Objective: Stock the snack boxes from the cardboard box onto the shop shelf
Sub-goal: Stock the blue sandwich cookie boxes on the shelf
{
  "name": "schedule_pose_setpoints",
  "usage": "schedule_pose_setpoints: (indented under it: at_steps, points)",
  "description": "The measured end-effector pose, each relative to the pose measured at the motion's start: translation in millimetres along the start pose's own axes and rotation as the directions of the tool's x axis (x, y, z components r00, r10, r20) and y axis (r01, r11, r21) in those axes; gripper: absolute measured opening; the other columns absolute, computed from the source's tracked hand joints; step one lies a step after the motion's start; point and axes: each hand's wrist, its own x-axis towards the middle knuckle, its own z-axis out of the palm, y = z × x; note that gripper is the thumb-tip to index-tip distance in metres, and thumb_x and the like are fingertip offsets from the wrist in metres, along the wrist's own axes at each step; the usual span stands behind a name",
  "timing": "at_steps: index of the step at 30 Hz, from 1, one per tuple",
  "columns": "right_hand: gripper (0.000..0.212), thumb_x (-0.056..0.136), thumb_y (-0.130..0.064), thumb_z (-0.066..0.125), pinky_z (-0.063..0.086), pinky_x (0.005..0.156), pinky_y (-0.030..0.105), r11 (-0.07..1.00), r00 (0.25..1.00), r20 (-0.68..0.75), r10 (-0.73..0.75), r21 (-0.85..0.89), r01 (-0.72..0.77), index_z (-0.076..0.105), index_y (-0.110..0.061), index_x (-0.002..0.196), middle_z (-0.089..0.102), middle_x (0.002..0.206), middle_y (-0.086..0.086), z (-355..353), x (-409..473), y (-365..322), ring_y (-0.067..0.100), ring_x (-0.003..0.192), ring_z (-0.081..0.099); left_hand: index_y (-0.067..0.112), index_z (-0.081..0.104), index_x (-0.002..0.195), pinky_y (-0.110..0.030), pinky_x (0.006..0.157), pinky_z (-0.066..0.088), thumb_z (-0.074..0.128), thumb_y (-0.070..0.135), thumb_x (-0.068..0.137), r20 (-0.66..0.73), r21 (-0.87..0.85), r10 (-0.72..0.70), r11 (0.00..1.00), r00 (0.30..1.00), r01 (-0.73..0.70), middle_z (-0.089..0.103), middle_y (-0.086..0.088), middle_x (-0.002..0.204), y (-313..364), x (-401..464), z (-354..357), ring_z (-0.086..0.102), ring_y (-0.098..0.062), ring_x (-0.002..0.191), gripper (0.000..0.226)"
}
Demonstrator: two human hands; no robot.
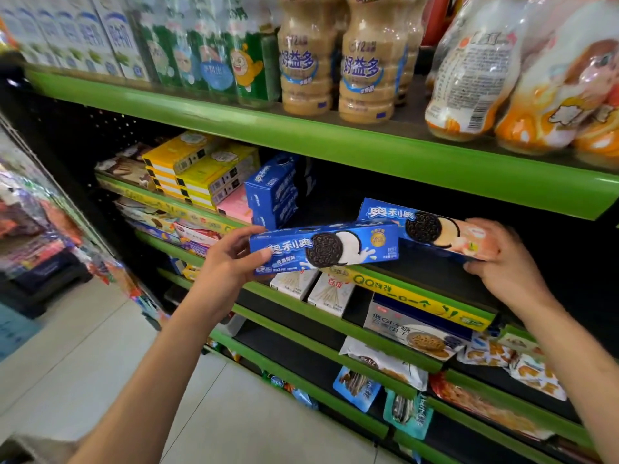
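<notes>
Left hand (pixel 234 254) grips the left end of a blue cookie box (pixel 323 247), fingers curled round it, held in the air just off the shelf lip (pixel 418 291). Right hand (pixel 502 256) holds the right end of a blue-and-peach cookie box (pixel 432 229) further in, over the shelf. Placing step, I'd judge. Both long axes run left-right, faces toward camera. Next: slide them back beside the stacked blue boxes (pixel 273 192).

Pale tiled floor (pixel 83 346) fills the 7 o'clock area. Green-edged shelving (pixel 368 149) with a dark perforated back panel (pixel 83 135) runs from 10 to 4 o'clock. At 9 o'clock a blurred rack (pixel 30 209) of bright packets stands on the floor. Light is even and bright.
</notes>
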Motion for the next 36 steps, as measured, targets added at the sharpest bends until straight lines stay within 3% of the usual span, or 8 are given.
schedule_pose_setpoints:
  at_steps: [15,21,25,27,29,31,33,36]
  points:
    - [0.085,0.064,0.003,0.078,0.038,0.091,0.035,0.996,0.996,-0.004,0.084,-0.003,-0.084,0.050,-0.053,0.121,0.052,0.122,-0.002,-3.9,-4.2,-3.7,0.019,0.109,0.049,0.017,0.067,0.115,-0.034,0.067,0.060,0.080,0.018,0.071,-0.010,-0.089,-0.051,0.995,0.999,0.050,0.064,-0.012,0.115,0.4,-3.0,0.0,0.069,-0.031,0.103,0.046]
    - [0.081,0.067,-0.004,0.079,0.043,0.092,0.040,0.996,0.990,0.111,0.087,0.018,-0.090,0.051,-0.060,0.118,0.056,0.126,0.001,-5.7,-10.6,-9.3,0.023,0.111,0.053,0.016,0.070,0.111,-0.037,0.071,0.059,0.083,0.010,0.065,0.001,-0.109,-0.047,0.993,0.999,0.047,0.067,-0.010,0.112,5.0,-5.5,2.4,0.069,-0.027,0.103,0.048]
    - [0.074,0.076,-0.004,0.077,0.036,0.103,0.041,0.994,0.985,0.166,0.054,-0.100,-0.038,0.051,-0.038,0.135,0.045,0.138,0.007,-8.6,-15.7,-22.1,0.029,0.124,0.043,0.020,0.072,0.110,-0.036,0.074,0.060,0.086,0.012,0.061,0.003,-0.042,-0.011,0.999,1.000,0.011,0.072,-0.005,0.108,10.0,-12.9,0.5,0.068,-0.025,0.104,0.051]
    - [0.067,0.076,-0.007,0.079,0.025,0.113,0.044,0.961,0.992,0.090,-0.083,-0.256,0.104,0.053,-0.021,0.137,0.040,0.145,0.009,-10.5,-17.9,-33.8,0.033,0.132,0.034,0.022,0.072,0.109,-0.035,0.074,0.060,0.086,0.014,0.061,-0.018,-0.023,0.023,0.999,1.000,-0.023,0.073,-0.005,0.107,13.5,-18.9,-2.8,0.068,-0.025,0.103,0.050]
    - [0.058,0.080,-0.012,0.075,0.024,0.113,0.044,0.931,0.974,0.041,-0.222,-0.288,0.224,0.056,-0.017,0.134,0.043,0.144,0.006,-6.9,-20.2,-51.4,0.030,0.130,0.036,0.022,0.072,0.108,-0.033,0.073,0.059,0.086,0.016,0.062,-0.040,-0.015,0.076,0.997,0.996,-0.077,0.073,-0.005,0.105,18.3,-25.3,-5.8,0.068,-0.024,0.102,0.049]
    - [0.050,0.084,-0.013,0.071,0.039,0.106,0.035,0.950,0.959,0.082,-0.270,-0.138,0.279,0.057,-0.022,0.131,0.054,0.131,0.002,7.2,-24.2,-77.2,0.018,0.118,0.052,0.022,0.072,0.106,-0.032,0.073,0.059,0.084,0.014,0.064,-0.049,-0.023,0.136,0.990,0.989,-0.137,0.073,-0.005,0.103,23.7,-31.1,-7.3,0.069,-0.024,0.100,0.045]
    - [0.047,0.087,-0.007,0.068,0.048,0.090,0.018,0.960,0.946,0.183,-0.267,0.135,0.245,0.055,-0.032,0.125,0.063,0.115,-0.003,30.0,-28.9,-104.7,0.001,0.097,0.061,0.024,0.072,0.105,-0.032,0.074,0.059,0.082,0.010,0.067,-0.063,-0.022,0.190,0.981,0.980,-0.191,0.073,-0.003,0.102,31.1,-36.1,-6.6,0.069,-0.022,0.099,0.042]
    - [0.042,0.093,-0.003,0.060,0.056,0.075,0.021,0.891,0.942,0.251,-0.224,0.443,0.094,0.054,-0.036,0.117,0.064,0.108,-0.005,64.1,-25.8,-136.6,0.005,0.084,0.067,0.031,0.071,0.106,-0.032,0.077,0.059,0.085,0.020,0.067,-0.098,0.060,0.284,0.958,0.954,-0.280,0.072,0.004,0.104,45.0,-40.6,-0.9,0.068,-0.020,0.104,0.042]
